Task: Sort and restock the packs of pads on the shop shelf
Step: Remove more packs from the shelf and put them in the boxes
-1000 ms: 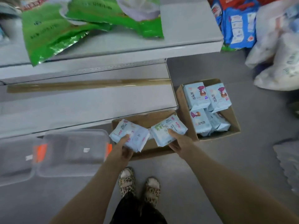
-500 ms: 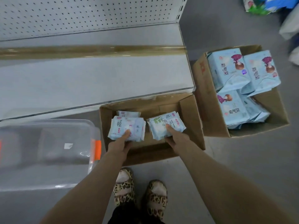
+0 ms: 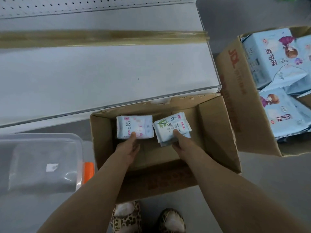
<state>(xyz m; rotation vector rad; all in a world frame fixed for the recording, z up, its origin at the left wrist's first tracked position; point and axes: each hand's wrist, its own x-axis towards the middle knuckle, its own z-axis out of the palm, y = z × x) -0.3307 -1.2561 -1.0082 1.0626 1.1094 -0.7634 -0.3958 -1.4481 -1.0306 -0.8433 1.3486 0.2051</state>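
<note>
Hands outstretched downward, pinching pink pack, green pack

A box stands on the floor just in front of the shelf, at its right end. Inside it, two packs are side by side: the left pack, held at its near edge by the left grip, and the right pack, held the same way by the right grip. A second box stands just right of the first, with larger packs piled in it. A tub is on the floor left of the first box.
</note>
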